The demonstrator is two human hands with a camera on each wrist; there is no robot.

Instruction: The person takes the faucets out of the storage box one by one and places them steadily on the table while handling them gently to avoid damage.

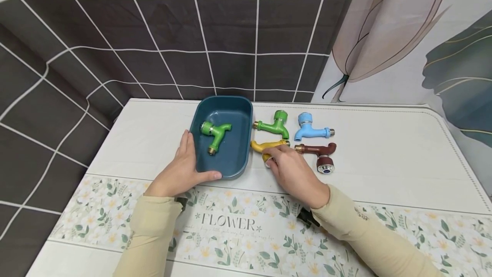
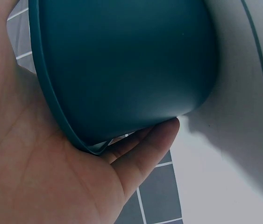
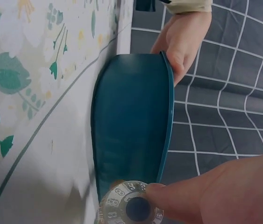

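A dark teal plastic basin [image 1: 240, 168] stands on the table with a green faucet [image 1: 217, 135] lying inside it. My left hand [image 1: 180, 170] holds the basin's near left corner, its thumb at the near rim and its fingers along the outer wall. Just right of the basin, my right hand [image 1: 294, 172] pinches a yellow faucet [image 1: 265, 145] by its knob; the right wrist view shows the knob's clear, ridged end [image 3: 131, 205] against the thumb. The fingers partly cover this faucet's body.
Behind the yellow faucet lies a second green faucet [image 1: 274, 126]. Farther right are a light blue faucet [image 1: 313, 131] and a dark red one [image 1: 319, 153]. A floral printed band [image 1: 246, 230] crosses the near table. A dark grid-patterned cloth [image 1: 226, 25] hangs at the back.
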